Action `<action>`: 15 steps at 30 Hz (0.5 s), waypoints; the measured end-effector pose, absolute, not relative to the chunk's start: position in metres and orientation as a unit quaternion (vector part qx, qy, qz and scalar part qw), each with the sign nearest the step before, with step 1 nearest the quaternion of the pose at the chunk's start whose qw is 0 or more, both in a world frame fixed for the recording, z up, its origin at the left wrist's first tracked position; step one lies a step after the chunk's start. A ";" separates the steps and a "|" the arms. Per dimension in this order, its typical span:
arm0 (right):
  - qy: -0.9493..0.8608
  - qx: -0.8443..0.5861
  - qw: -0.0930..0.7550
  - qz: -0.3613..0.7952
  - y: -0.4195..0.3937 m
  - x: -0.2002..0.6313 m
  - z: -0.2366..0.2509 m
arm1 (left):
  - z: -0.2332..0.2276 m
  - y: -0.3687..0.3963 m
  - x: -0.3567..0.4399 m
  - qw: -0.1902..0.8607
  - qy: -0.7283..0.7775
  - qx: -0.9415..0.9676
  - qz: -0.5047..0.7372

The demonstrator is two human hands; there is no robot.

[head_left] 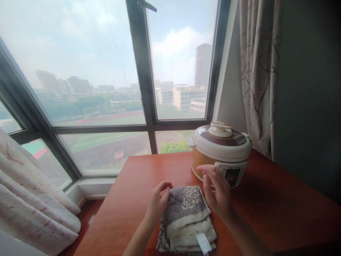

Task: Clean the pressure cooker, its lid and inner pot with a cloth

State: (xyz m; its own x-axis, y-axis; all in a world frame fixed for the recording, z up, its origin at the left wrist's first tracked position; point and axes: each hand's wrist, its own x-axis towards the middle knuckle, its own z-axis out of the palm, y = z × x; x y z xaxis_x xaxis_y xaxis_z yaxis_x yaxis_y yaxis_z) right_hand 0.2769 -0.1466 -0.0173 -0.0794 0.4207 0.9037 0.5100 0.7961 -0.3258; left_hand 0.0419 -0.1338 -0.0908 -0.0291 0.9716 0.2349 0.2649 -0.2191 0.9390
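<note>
- Folded towel (186,220), grey and cream with a floral pattern, lies on the red-brown wooden table (279,209) near its front edge; a white label (203,243) sticks out at the towel's near end.
- Left hand (157,202) rests at the towel's upper left corner, fingers curled loosely inward, fingertips touching the cloth edge; not clearly pinching it.
- Right hand (217,190) is open, fingers spread and slightly bent, held over the towel's upper right corner; contact with the cloth cannot be confirmed.
- Electric cooker (221,153), white lid with brown top and knob, orange body, control panel facing the person, stands on the table just behind the right hand, apart from the towel.
- Large window (106,89) behind the table, dark frame; buildings and a sports field outside.
- Patterned curtain (257,71) hangs to the right of the cooker; another curtain (32,199) is bunched at lower left.
</note>
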 end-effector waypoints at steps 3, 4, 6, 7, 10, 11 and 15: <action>-0.855 -0.267 0.444 0.028 -0.153 0.245 -0.066 | -0.100 -0.148 0.041 0.277 0.538 0.628 0.489; -0.851 -0.294 0.433 0.044 -0.154 0.239 -0.080 | -0.103 -0.152 0.042 0.254 0.535 0.641 0.488; -0.832 -0.351 0.422 0.080 -0.153 0.234 -0.105 | -0.107 -0.157 0.045 0.211 0.515 0.676 0.482; -0.819 -0.373 0.424 0.096 -0.153 0.234 -0.114 | -0.109 -0.159 0.048 0.194 0.501 0.696 0.477; -0.800 -0.401 0.428 0.127 -0.154 0.237 -0.127 | -0.112 -0.164 0.053 0.163 0.467 0.741 0.454; -0.797 -0.406 0.425 0.135 -0.155 0.238 -0.127 | -0.112 -0.166 0.054 0.158 0.461 0.752 0.444; -0.797 -0.441 0.380 0.157 -0.170 0.239 -0.121 | -0.114 -0.171 0.055 0.147 0.455 0.775 0.413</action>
